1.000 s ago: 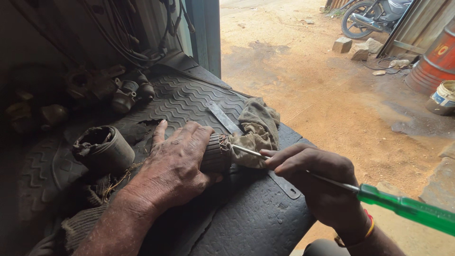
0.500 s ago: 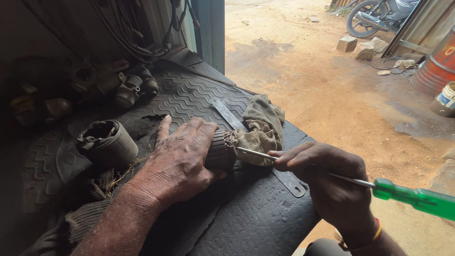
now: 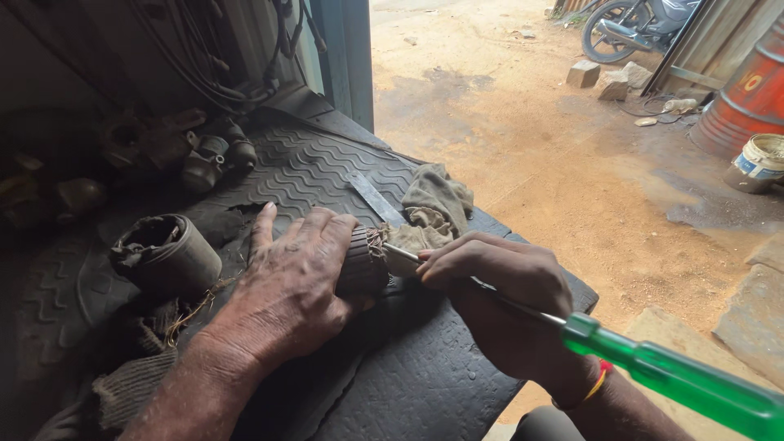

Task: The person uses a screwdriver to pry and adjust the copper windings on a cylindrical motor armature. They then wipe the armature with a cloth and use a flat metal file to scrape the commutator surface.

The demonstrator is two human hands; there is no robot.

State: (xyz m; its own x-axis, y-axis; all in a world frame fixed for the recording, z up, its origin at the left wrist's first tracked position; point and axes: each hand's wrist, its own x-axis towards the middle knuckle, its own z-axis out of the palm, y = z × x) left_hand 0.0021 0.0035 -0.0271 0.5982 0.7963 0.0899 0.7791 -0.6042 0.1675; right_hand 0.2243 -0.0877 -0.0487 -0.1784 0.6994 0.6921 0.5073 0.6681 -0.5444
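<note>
— While he's bent over it, which way does that armature (image 3: 363, 263) lie?

— Across him, left to right. Its long axis runs sideways on the black rubber mat (image 3: 327, 167), and the frayed copper end faces his right side.

— Which hand has it?

— The left hand (image 3: 294, 278) lies flat over the body of it, fingers spread and pressing down, so most of it is covered. Only the ribbed end and the windings show.

— And the other?

— The right hand (image 3: 502, 282) is closed tight around the shaft of a green-handled screwdriver (image 3: 678, 380). Its tip meets the exposed end just beside the left fingertips. So the tool lines up nearly along the axis, handle trailing back towards his right.

— Anything close by?

— A crumpled rag (image 3: 437, 200) just beyond the tip, a flat metal strip (image 3: 376, 198) beside it, and a second cylinder (image 3: 167, 253) left of his wrist.
</note>
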